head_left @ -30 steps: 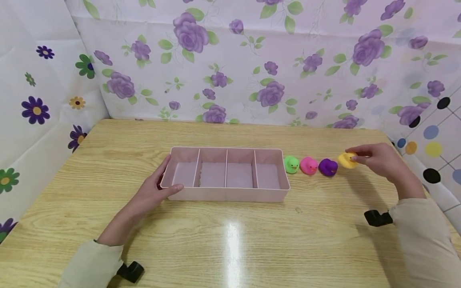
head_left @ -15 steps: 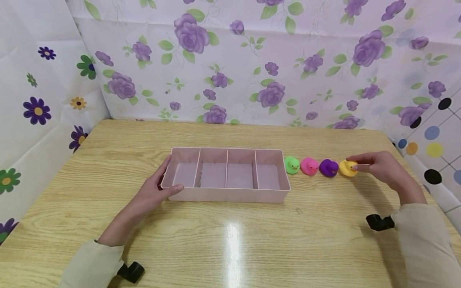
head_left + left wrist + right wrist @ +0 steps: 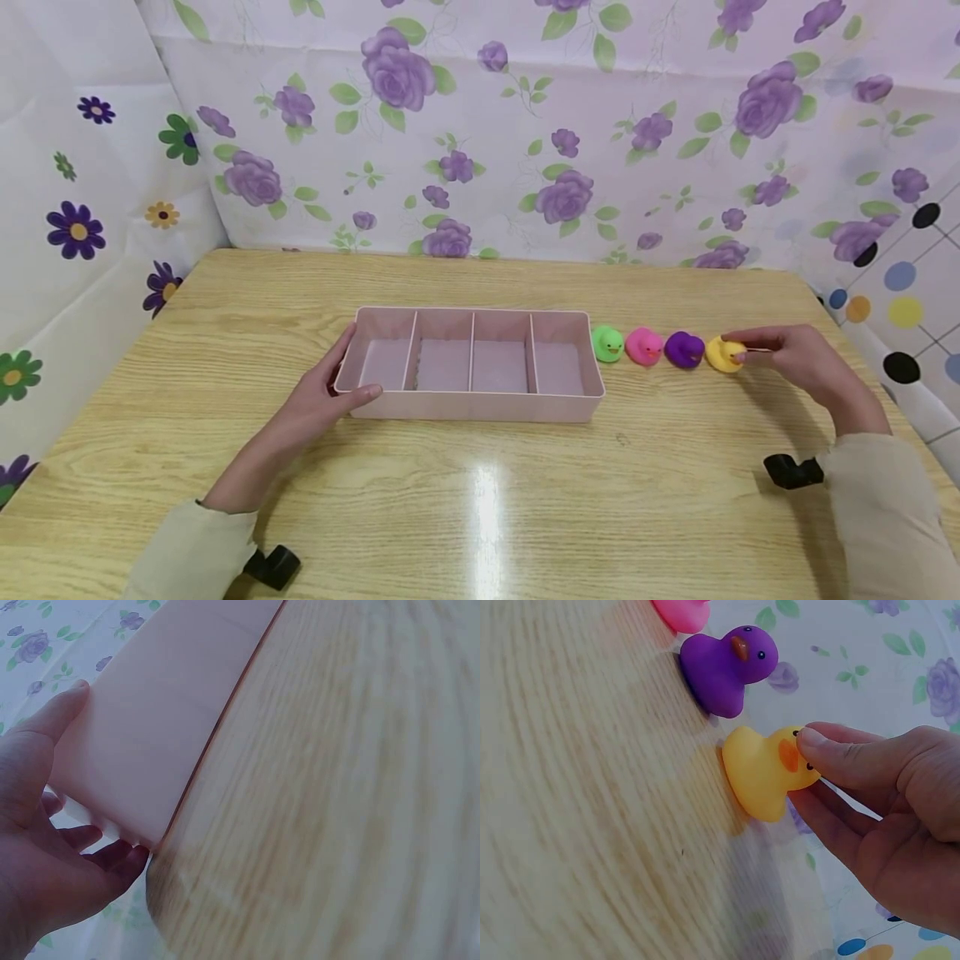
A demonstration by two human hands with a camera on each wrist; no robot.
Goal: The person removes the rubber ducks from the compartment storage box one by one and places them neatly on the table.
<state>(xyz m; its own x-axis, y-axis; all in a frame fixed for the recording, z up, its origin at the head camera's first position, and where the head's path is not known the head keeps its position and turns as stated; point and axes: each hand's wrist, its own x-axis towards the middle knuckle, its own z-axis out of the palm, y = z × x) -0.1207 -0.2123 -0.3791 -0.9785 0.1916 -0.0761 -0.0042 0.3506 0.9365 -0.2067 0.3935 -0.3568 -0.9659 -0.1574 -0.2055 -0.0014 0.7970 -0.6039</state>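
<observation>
A pink box (image 3: 480,406) with several compartments, no contents visible in them, stands mid-table. My left hand (image 3: 324,387) grips its left end, the thumb over the front wall; in the left wrist view the fingers curl round the box's end (image 3: 150,727). To the right of the box, a green rubber duck (image 3: 607,344), a pink rubber duck (image 3: 644,347), a purple rubber duck (image 3: 684,350) and a yellow rubber duck (image 3: 723,354) form a row. The right hand (image 3: 806,362) pinches the yellow duck's head between thumb and fingers, and the duck (image 3: 761,772) sits upright on the table.
The wooden table (image 3: 420,517) runs up to a flowered cloth (image 3: 480,125) at the back. Patterned sheets hang at left and right. A black wrist camera (image 3: 272,567) sits at the left sleeve, another black wrist camera (image 3: 793,472) at the right.
My right hand has come down with the yellow duck, from slightly raised onto the table beside the purple duck. The left hand and the box stay put.
</observation>
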